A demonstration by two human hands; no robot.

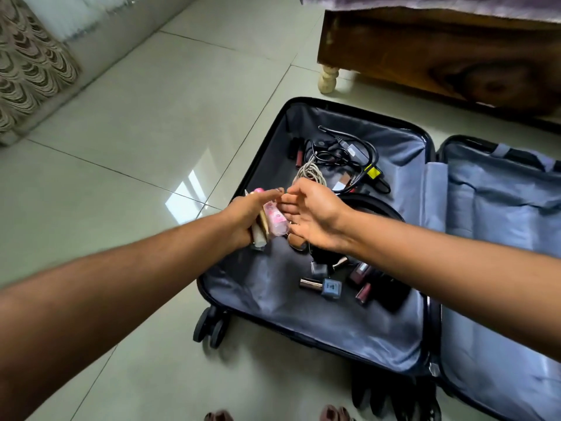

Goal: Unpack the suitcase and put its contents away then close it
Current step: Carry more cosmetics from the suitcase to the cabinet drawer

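Over suitcase, L hand fingers round pink tube

A pale green tiled floor with a glossy finish is seen, and a bright window reflection is cast on it. A dark wooden bed frame is raised on a cream turned leg. A patterned curtain is hung at the upper left, beside white fabric.
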